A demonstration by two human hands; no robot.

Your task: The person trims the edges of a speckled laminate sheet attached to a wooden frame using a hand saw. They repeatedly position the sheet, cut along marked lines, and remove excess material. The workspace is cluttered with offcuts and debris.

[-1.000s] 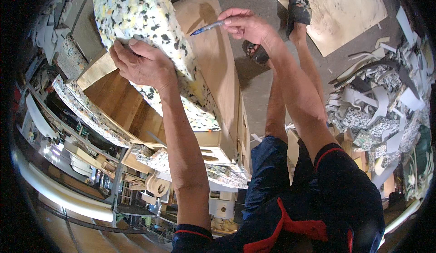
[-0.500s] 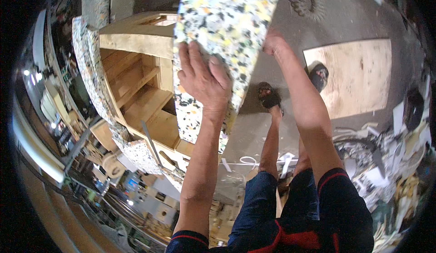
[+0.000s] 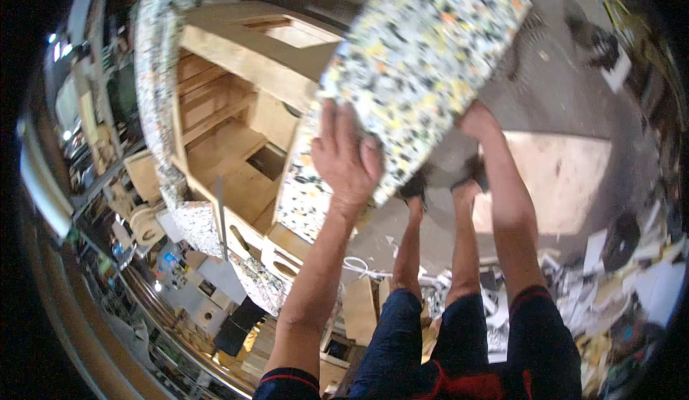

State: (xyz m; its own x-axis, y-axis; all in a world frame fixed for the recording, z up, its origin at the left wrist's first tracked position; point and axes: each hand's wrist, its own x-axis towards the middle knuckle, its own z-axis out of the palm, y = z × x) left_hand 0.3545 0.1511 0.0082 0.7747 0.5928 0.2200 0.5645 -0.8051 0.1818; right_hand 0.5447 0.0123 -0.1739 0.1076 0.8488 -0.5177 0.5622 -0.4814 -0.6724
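Plainly, in the head view, a speckled foam slab (image 3: 423, 70) overlaps the right side of the wooden frame (image 3: 240, 138). The left hand (image 3: 347, 166) lies against it, fingers extended; the right hand (image 3: 476, 121) hides its fingers, grip untellable. Even, two-sided support should limit bending.

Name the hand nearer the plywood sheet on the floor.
Right: the right hand, at the foam block, appears just above-left of the plywood sheet; the left hand, on the block, is farther left.

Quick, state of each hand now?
Left hand: open, laid on the speckled foam slab.
Right hand: at the slab's edge, fingers hidden; grip cannot be told.
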